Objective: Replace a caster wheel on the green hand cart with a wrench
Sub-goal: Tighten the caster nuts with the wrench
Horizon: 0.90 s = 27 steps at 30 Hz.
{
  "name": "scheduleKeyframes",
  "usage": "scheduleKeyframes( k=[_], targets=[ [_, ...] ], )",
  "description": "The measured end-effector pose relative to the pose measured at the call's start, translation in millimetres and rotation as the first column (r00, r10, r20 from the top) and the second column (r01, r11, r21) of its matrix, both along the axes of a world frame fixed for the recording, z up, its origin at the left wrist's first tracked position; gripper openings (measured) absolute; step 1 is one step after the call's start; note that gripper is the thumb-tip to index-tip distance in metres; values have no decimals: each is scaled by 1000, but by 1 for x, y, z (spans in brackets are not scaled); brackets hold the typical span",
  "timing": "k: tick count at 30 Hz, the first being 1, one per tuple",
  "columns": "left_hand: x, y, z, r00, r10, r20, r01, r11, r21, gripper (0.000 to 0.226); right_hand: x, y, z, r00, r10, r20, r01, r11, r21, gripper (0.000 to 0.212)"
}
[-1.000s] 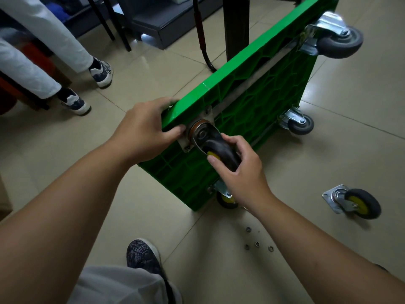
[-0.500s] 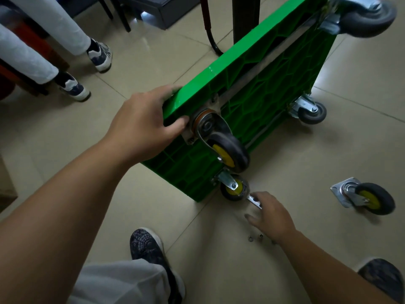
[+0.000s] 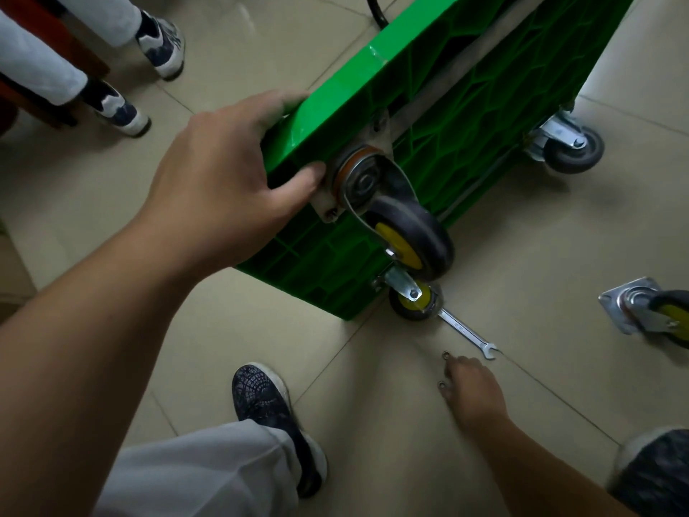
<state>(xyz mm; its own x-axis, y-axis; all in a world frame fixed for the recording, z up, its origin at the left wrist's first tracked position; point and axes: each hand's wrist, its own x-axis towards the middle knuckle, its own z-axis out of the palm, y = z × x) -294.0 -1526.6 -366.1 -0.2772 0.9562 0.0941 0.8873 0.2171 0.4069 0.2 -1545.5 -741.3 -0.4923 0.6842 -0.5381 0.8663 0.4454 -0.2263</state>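
Your left hand (image 3: pixel 223 173) grips the green cart (image 3: pixel 428 106) edge mid-frame; right hand (image 3: pixel 473 393), lower right, touches washers (image 3: pixel 445 354) on floor (image 3: pixel 540 225), pinch unclear.

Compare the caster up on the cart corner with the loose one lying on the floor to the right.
The corner caster sits against the green cart, off the floor, beside the left hand; the loose caster lies on the floor, apart from the cart. The corner caster's plate faces the cart; the loose caster's plate is bare. Both have yellow hubs and dark tyres.
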Motion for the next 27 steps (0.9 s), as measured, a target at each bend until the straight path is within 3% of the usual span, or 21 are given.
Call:
scheduleKeyframes(
  k=[6, 11, 15, 17, 20, 23, 27],
  targets=[
    [-1, -1, 1, 1000, 0, -9, 0, 1000, -3, 59, -9, -4, -3, 993, -100, -64, 98, 995, -32, 7],
    [-2, 0, 0, 1000, -1, -14, 2, 1000, 7, 59, -15, -2, 2, 1000, -18, -9, 17, 999, -51, 16],
    [-3, 2, -2, 1000, -11, -23, 11, 1000, 8, 61, -15, 24, 30, 977, -139, -161, 113, 981, -159, 8],
    [-2, 1, -2, 1000, -1, -28, 1, 1000, 4, 61, -11, 55, 66, 951, -173, -257, 129, 975, -179, 10],
    [2, -1, -1, 998, 18, -66, -19, 1000, -5, 57, -6, 101, 148, 913, -24, -406, -3, 998, -64, 15],
    [7, 1, 3, 995, 44, -92, -48, 998, -41, 56, 2, 110, 249, 794, 120, -596, -102, 993, 64, 16],
    [27, 1, 14, 993, 70, -100, -81, 991, -107, 57, 15, 71, 359, 626, 138, -767, -98, 990, 98, 18]
  ],
)
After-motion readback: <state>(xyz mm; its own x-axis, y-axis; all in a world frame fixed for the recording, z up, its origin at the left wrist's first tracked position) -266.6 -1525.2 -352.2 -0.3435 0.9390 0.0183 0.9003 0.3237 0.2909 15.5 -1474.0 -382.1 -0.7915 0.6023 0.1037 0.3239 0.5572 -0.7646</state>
